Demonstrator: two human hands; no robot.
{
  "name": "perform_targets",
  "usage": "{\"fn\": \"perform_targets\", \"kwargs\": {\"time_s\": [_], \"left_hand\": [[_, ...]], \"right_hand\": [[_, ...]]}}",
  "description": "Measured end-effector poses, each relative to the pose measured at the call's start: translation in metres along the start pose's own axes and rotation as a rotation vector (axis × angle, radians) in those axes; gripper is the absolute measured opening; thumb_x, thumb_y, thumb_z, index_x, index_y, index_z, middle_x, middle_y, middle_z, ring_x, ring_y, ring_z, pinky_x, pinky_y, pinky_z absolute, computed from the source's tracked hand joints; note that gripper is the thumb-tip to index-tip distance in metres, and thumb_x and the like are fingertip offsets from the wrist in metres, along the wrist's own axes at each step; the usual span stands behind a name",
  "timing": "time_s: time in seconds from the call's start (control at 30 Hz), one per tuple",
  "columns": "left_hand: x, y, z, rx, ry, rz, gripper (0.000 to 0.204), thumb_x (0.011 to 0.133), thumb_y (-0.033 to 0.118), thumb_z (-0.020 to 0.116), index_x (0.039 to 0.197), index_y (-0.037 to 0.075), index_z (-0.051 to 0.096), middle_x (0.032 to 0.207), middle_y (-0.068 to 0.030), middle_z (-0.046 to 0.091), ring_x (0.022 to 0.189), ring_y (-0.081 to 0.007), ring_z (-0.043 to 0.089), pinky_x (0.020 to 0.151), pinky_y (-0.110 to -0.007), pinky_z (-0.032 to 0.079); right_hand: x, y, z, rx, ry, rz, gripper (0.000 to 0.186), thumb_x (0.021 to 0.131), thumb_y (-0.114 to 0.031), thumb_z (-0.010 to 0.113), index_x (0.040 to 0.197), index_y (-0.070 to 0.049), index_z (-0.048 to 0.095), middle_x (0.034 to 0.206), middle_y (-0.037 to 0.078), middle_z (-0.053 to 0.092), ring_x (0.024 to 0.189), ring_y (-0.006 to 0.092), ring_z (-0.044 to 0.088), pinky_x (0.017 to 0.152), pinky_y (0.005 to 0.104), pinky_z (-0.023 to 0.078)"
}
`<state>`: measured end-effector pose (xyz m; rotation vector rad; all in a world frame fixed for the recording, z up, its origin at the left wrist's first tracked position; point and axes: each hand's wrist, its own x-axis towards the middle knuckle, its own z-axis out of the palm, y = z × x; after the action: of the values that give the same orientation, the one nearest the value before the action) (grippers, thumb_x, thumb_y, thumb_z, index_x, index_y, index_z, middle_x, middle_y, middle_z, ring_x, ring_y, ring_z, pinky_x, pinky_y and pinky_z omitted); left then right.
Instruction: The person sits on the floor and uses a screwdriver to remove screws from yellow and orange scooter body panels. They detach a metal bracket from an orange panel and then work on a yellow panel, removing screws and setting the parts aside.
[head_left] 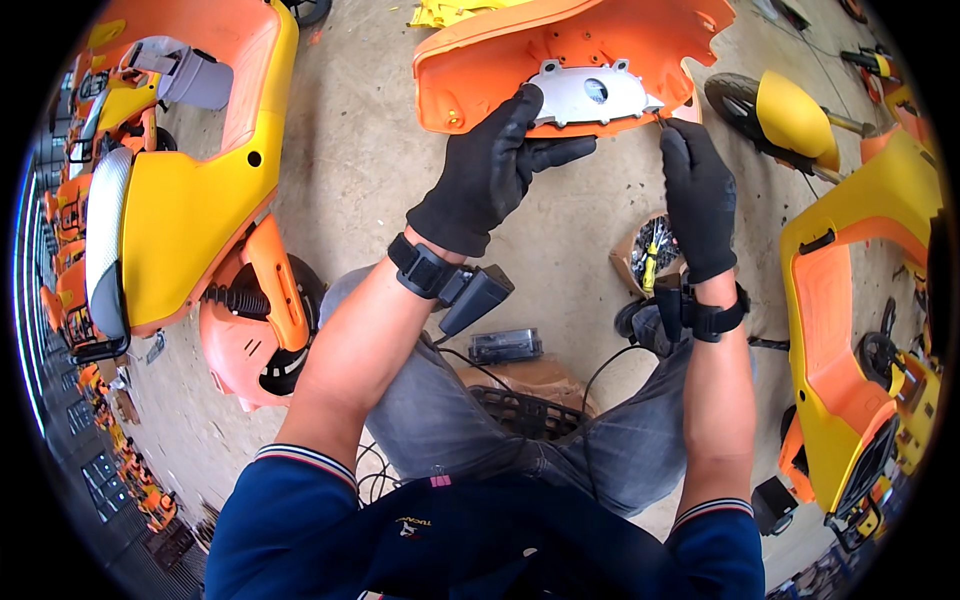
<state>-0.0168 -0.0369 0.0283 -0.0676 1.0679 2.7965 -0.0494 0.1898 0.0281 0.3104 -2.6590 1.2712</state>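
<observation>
Floor (360, 180), concrete: ran beneath the orange shell and every other item. Scooter (190, 225), yellow and orange: stood left of the orange shell (500, 62). Second scooter (845, 300), yellow with an orange footboard: stood right of the shell and nearer the person. Orange shell: curved, hollow side showing, held up above the floor in front of the person. Bucket (205, 82), pale grey: left of the shell. Cardboard box (624, 258), open, containing small dark parts (665, 238): on the floor, nearer the person than the shell's right end. Left hand (485, 165), black glove: at the shell's near edge, thumb over the inside, fingers outstretched beneath, parted, the edge held between them. Right hand (700, 185), black glove: at the shell's near right corner, fingers curled nearly closed; whether they pinched anything could not be told. Silver plate (628, 97), round opening: inside the shell, along its near edge. Clear case (505, 345): nearer the person than the shell. Yellow-handled tool (651, 268): in the box, below the shell's right end.
</observation>
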Motion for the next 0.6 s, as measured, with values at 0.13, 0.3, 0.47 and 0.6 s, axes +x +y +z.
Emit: {"fn": "perform_targets", "kwargs": {"time_s": [0.13,0.3,0.47,0.6], "left_hand": [[0.0,0.001,0.004,-0.027,0.005,-0.001,0.041,0.102,0.025,0.05,0.135,0.002,0.041,0.13,-0.0115,0.052,0.115,-0.0278,0.06,0.093,-0.044,0.057],[0.002,-0.006,0.011,0.032,0.002,0.049,0.043,0.102,0.027,0.049,0.137,0.003,0.04,0.13,-0.0112,0.052,0.115,-0.0272,0.06,0.093,-0.044,0.056],[0.0,-0.008,0.007,0.079,-0.025,0.06,0.044,0.102,0.027,0.049,0.137,0.003,0.039,0.129,-0.0109,0.052,0.114,-0.0273,0.06,0.093,-0.043,0.057],[0.0,-0.004,0.007,0.041,0.011,0.024,0.044,0.102,0.027,0.049,0.138,0.003,0.039,0.13,-0.0116,0.052,0.114,-0.0276,0.06,0.093,-0.043,0.057]], "right_hand": [[0.005,0.003,-0.012,1.088,-0.186,0.59,0.033,0.1,-0.033,0.054,0.112,-0.002,0.06,0.068,-0.005,0.043,0.05,0.0033,0.036,0.043,0.0193,0.031],[0.004,0.029,0.0,1.68,-0.384,0.826,0.04,0.103,-0.036,0.046,0.119,0.0,0.054,0.065,-0.006,0.037,0.045,0.0031,0.028,0.04,0.0183,0.025],[0.004,0.02,-0.004,1.314,-0.407,0.767,0.04,0.103,-0.037,0.044,0.106,-0.001,0.059,0.062,-0.006,0.04,0.043,0.004,0.031,0.039,0.0206,0.026],[0.009,-0.012,-0.007,0.37,-0.133,0.442,0.033,0.101,-0.033,0.049,0.097,-0.003,0.062,0.063,-0.005,0.043,0.046,0.0048,0.038,0.04,0.0222,0.029]]}}
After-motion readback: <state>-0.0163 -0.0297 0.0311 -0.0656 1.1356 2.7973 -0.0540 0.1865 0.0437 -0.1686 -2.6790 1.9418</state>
